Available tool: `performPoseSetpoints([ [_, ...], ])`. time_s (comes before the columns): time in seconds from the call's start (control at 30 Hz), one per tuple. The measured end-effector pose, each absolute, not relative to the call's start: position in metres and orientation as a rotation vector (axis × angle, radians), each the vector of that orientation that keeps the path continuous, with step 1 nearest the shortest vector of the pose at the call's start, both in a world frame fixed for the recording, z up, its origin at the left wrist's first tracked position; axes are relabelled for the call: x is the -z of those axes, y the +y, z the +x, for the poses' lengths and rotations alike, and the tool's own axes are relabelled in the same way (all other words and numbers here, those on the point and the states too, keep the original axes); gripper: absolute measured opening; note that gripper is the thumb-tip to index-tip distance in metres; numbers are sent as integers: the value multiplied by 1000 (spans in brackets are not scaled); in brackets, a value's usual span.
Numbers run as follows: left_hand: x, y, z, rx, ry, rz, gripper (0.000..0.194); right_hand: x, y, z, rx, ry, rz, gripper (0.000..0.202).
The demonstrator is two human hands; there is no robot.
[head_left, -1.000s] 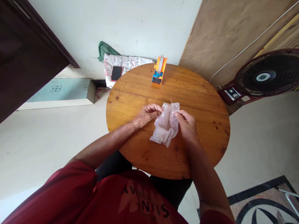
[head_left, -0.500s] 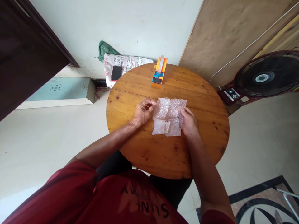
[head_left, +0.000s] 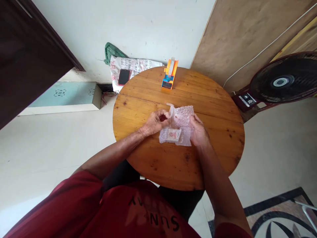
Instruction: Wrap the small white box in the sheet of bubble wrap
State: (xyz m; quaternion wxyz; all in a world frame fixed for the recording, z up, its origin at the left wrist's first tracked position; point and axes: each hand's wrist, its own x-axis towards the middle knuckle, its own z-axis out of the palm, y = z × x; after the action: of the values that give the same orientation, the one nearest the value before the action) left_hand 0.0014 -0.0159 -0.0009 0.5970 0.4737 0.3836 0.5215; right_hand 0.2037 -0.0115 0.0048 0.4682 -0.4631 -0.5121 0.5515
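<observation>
A sheet of clear bubble wrap lies on the round wooden table. My left hand pinches its upper left part, which is lifted and folded inward. The right edge is gripped between the thumb and fingers of my right hand. At the lower left of the wrap rests a small flat rectangular item with a reddish mark, seen through the plastic; what it is I cannot tell.
An orange and blue tape dispenser stands at the table's far edge. Behind the table's left side, a phone lies on a printed white sack. A large fan is at the right.
My left hand has moved right and taken hold of the wrap's left flap, which is now raised and folded over. The small item shows more clearly. My right hand has barely shifted.
</observation>
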Motion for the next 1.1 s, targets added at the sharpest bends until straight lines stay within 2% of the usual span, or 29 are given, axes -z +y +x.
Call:
performPoseSetpoints([
  [0.17, 0, -5, -15, -1316, 1061, 839, 28, 6, 7, 222, -1148, -1164, -1244, 35],
  [0.3, 3, 4, -23, -1353, 1161, 786, 27, 8, 13, 227, -1022, -1063, -1252, 30],
  [0.4, 5, 8, -23, -1370, 1209, 830, 27, 9, 15, 227, -891, -1146, -1338, 26],
  [0.53, -2, 1, -21, -1675, 1342, 1019, 36, 14, 18, 232, -744, -1298, -1377, 28],
  [0.6, -9, -7, -19, -1771, 1341, 1225, 29, 15, 19, 235, -681, -1343, -1393, 33],
  [0.67, -14, -16, -18, -1708, 1252, 1442, 17, 14, 18, 237, -616, -1377, -1439, 40],
  [0.77, -17, -24, -15, -1497, 1106, 1657, 18, 8, 13, 239, -547, -1441, -1505, 48],
  [0.93, -17, -25, -18, -1141, 1066, 1749, 37, 6, 8, 240, -578, -1536, -1571, 50],
  [1.1, -17, -23, -26, -842, 1077, 1708, 64, 13, 12, 244, -572, -1572, -1623, 47],
])
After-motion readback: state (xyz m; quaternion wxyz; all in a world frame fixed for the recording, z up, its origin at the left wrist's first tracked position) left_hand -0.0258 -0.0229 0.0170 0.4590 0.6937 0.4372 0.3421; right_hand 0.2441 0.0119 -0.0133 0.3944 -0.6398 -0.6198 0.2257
